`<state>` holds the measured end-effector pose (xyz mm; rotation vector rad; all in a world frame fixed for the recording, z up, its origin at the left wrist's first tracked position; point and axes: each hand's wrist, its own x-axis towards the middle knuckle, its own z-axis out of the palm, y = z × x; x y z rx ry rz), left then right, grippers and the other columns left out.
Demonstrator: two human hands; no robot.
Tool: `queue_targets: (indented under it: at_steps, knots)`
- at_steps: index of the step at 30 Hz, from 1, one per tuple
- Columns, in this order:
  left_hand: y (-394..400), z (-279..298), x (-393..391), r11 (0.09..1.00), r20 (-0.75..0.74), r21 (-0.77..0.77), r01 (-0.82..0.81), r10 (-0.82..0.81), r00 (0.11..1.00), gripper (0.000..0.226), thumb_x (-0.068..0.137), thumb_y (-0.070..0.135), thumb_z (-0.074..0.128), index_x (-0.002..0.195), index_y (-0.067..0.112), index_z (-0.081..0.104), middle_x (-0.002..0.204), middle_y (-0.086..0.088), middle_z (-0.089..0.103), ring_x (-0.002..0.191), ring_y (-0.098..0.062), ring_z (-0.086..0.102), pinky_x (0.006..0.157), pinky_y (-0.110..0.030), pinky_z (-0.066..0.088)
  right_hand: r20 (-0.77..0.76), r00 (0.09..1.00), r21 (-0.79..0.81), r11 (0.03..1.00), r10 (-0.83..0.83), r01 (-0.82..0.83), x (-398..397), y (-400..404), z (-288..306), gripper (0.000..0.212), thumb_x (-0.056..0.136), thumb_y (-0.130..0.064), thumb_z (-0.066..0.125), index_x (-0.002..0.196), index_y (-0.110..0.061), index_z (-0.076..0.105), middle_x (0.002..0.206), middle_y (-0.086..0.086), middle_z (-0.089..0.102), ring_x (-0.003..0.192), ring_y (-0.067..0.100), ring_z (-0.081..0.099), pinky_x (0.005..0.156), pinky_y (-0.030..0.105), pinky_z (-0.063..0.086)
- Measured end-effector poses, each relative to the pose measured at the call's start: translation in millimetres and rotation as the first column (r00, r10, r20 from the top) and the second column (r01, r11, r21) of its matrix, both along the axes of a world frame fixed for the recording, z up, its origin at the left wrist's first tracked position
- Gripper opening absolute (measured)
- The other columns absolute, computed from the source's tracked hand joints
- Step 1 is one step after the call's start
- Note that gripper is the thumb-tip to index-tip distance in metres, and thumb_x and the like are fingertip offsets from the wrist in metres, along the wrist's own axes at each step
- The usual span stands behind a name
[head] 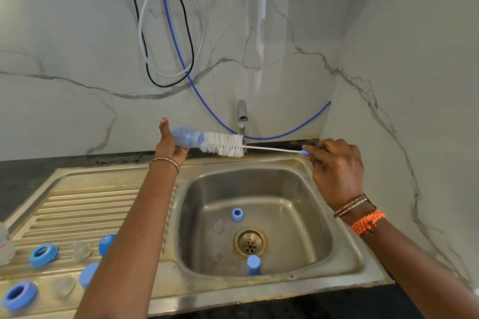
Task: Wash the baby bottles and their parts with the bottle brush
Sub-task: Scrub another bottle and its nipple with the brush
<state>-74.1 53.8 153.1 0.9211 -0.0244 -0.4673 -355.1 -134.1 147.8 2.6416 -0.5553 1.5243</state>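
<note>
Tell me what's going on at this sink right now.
A person is washing baby bottles. The left hand holds a clear bottle sideways above the sink, while the right hand holds the bottle brush by its handle, bristles right at the bottle's mouth. No water shows running from the tap. Two blue parts lie in the basin, and blue rings and clear teats sit on the drainboard.
</note>
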Motion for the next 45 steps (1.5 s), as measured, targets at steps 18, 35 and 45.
queue_targets:
  at_steps: [18,35,45]
  knots:
    - [6.5,1.3,-10.2,0.983,-0.045,-0.182,0.032,-0.041,0.998,0.044,0.091,0.037,0.058,0.121,0.007,0.048,0.108,-0.017,0.059,0.097,-0.028,0.062,0.072,-0.037,0.057,-0.306,0.951,0.487,0.866,0.048,0.113,-0.7,0.9,1.3,0.008,0.085,-0.028,0.066,0.085,-0.025,0.074,0.075,-0.003,0.066,0.068,0.017,0.060,0.059,0.023,0.039]
    - [-4.7,-0.7,-12.9,0.973,-0.028,-0.190,-0.130,0.126,0.992,0.032,0.098,0.031,0.043,0.114,0.004,0.048,0.111,-0.016,0.055,0.101,-0.028,0.058,0.098,-0.041,0.046,-0.282,0.955,0.482,0.874,0.089,0.061,-3.0,24.2,-31.5,0.008,0.087,-0.027,0.067,0.090,-0.022,0.073,0.079,-0.004,0.065,0.074,0.015,0.060,0.062,0.029,0.047]
    - [-5.5,3.7,-17.1,0.978,0.091,-0.181,-0.102,0.120,0.989,0.029,0.101,0.034,0.035,0.105,0.011,0.052,0.093,-0.008,0.060,0.079,-0.015,0.065,0.073,-0.028,0.056,0.139,0.753,0.900,-0.399,0.644,0.175,-6.6,14.9,-9.3,0.038,0.102,-0.028,0.032,0.071,-0.013,0.047,0.046,-0.006,0.028,0.033,0.001,0.019,0.032,0.014,0.013]
